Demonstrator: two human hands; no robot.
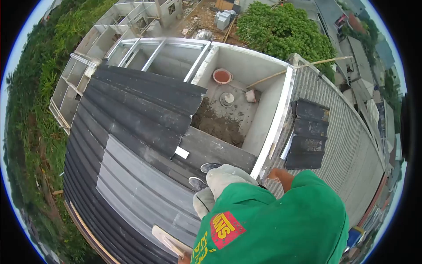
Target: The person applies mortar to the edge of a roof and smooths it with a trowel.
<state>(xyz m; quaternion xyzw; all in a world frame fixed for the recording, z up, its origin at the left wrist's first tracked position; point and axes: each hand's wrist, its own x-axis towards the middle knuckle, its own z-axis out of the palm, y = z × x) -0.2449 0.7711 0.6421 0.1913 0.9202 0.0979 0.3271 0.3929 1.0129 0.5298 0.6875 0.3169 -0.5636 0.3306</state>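
Note:
My left hand (185,258) shows only in part at the bottom edge, closed on a pale flat board (169,241) that looks wooden. That board is over the grey roof sheet (140,176). On the other side, my right hand (274,174) is beside the white wall top (272,145), near the corrugated roof (338,127). Its fingers are too small and shadowed to make out. My shoes (210,167) are on dark corrugated roofing (145,105), close to a small white piece (181,152).
An open-topped concrete room (250,141) drops away ahead, with a reddish tub (222,76) and a small bucket (252,96) on its floor. A long pole (303,66) leans across its wall. Dark sheet pieces (310,134) lie on the neighbouring roof. Metal beams (154,53) span farther openings.

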